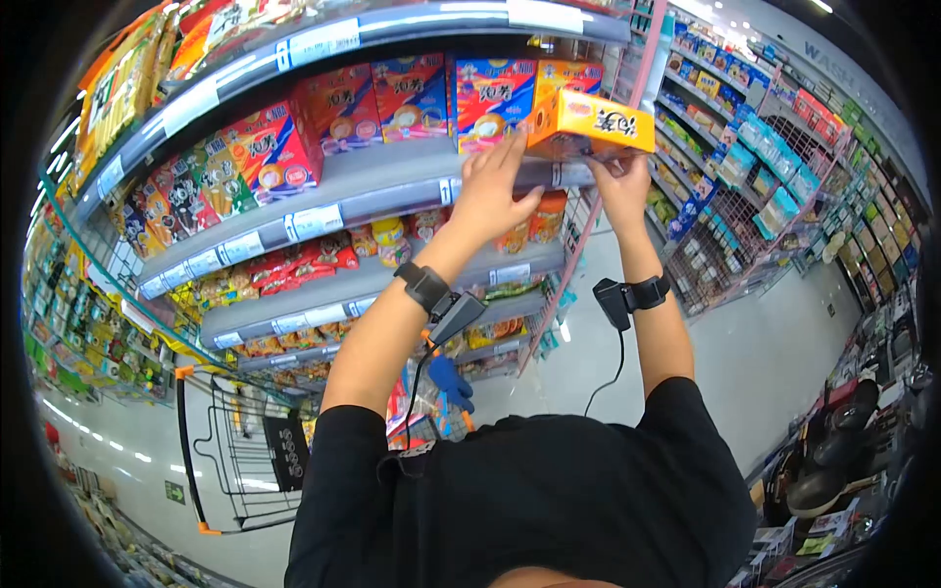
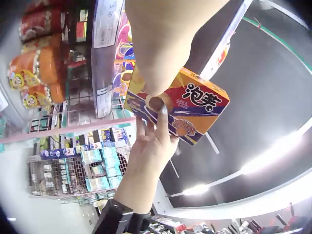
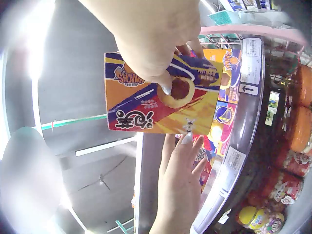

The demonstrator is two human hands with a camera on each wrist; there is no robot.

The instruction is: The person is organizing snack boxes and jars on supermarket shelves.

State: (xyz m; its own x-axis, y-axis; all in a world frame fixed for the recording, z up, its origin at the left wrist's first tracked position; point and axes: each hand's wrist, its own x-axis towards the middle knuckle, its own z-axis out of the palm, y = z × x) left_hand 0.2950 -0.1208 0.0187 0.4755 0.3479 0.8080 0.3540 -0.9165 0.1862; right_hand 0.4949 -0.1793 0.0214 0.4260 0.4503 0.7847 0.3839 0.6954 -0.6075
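A yellow-orange cream puff box (image 1: 591,122) is held in front of the upper snack shelf, its printed front face turned toward both wrist cameras. My right hand (image 1: 622,186) grips the box's right end, thumb pressed on the pictured face in the right wrist view, other fingers partly hidden behind it. Raised at the box's left end, my left hand (image 1: 495,186) has extended fingers right at its edge and the thumb spread away. In the right wrist view, the left fingertips (image 3: 186,138) meet the box edge.
Red and blue cream puff boxes (image 1: 495,93) line the shelf behind. The grey shelf edge (image 1: 392,201) carries price tags. Jars (image 1: 547,218) and packets stand lower down. A shopping cart (image 1: 235,451) is at lower left, and a pink rack post (image 1: 564,284) stands beside the aisle.
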